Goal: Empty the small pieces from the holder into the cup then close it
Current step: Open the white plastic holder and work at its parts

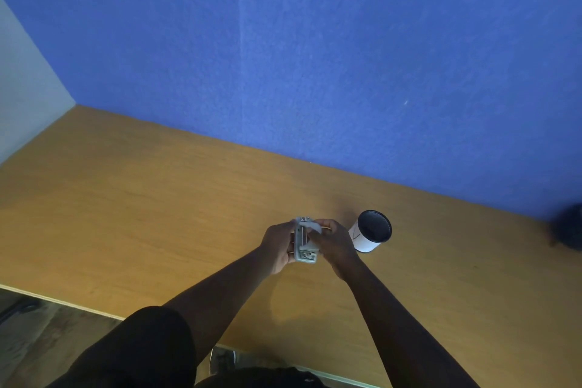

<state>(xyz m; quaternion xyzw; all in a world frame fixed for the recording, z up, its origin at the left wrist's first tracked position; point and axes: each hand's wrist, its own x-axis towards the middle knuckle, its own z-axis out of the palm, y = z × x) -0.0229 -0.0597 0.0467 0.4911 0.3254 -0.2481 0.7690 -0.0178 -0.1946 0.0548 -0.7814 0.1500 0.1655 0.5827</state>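
Both hands meet at frame centre, left hand [277, 247] and right hand [335, 246] closed around a small grey holder [304, 242] with its pale flap raised. Right of them, a white cup [371, 231] with dark interior stands open on the desk [141, 214].

No readable text, brand, number or sign is shown anywhere. On the white side of the cup [365, 238] a thin dark mark shaped like a "V" or a tick is seen, but whether it is a letter cannot be told. Small raised details are seen on the grey holder [305, 241], too blurred to be read as lettering. The blue wall [315, 57] and the wooden table [141, 214] are left unmarked by any writing.
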